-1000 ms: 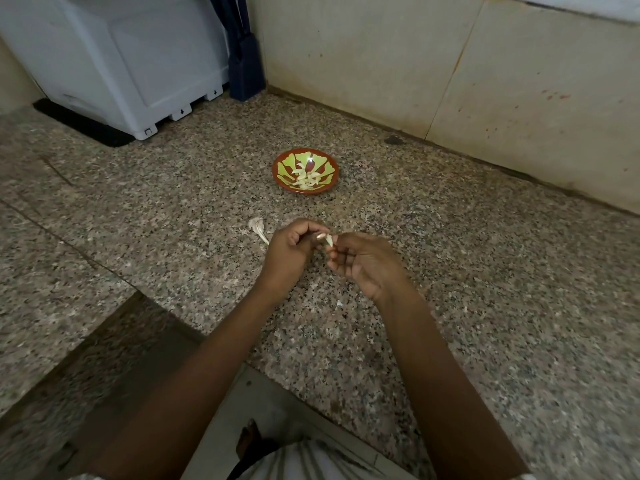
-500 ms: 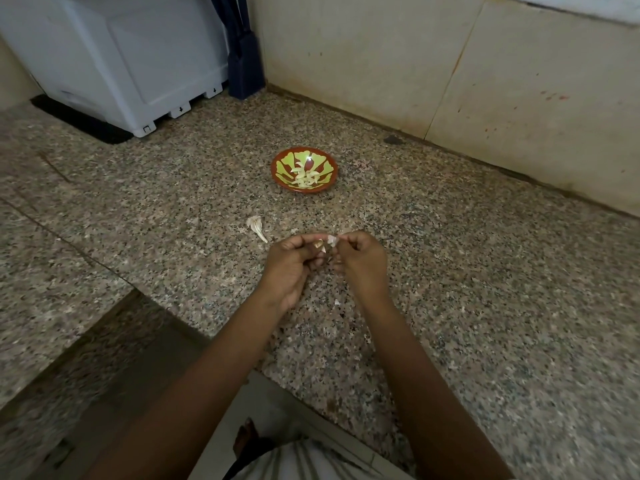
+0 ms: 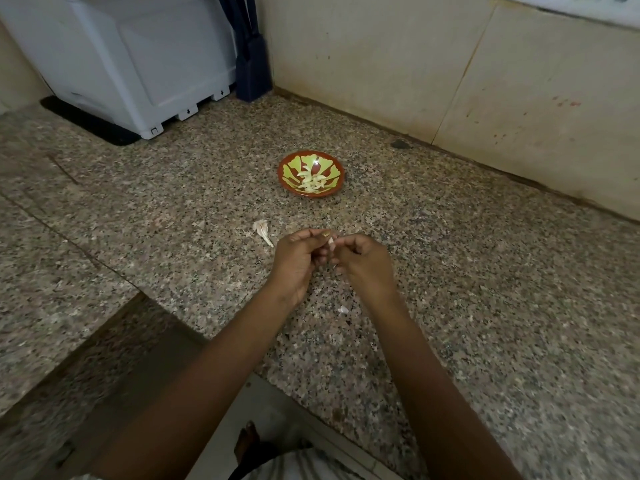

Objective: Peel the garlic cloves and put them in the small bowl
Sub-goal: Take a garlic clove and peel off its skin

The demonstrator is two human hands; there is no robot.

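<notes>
Two hands pinch one garlic clove [image 3: 331, 241], left hand [image 3: 294, 261] and right hand [image 3: 363, 265] close together over the middle of the counter [image 3: 485, 271], short of the small bowl [image 3: 281, 176] nearer the back edge. Pulled hard, the slick clove could slip free and roll off the front edge.

Hands to small bowl: open bench [image 3: 450, 271] runs straight from the left hand [image 3: 298, 258] and right hand [image 3: 363, 261], which pinch a garlic clove [image 3: 330, 241] together, to the small bowl [image 3: 311, 178].
Left of that path: a garlic husk [image 3: 262, 230] lies flat just beside the left hand.
Right and far side: bare bench up to the wall [image 3: 415, 64].
Far left: a white appliance [image 3: 138, 64] and a dark blue stand [image 3: 252, 74], well apart from the small bowl.
Under right wrist: a small skin scrap [image 3: 343, 310].
</notes>
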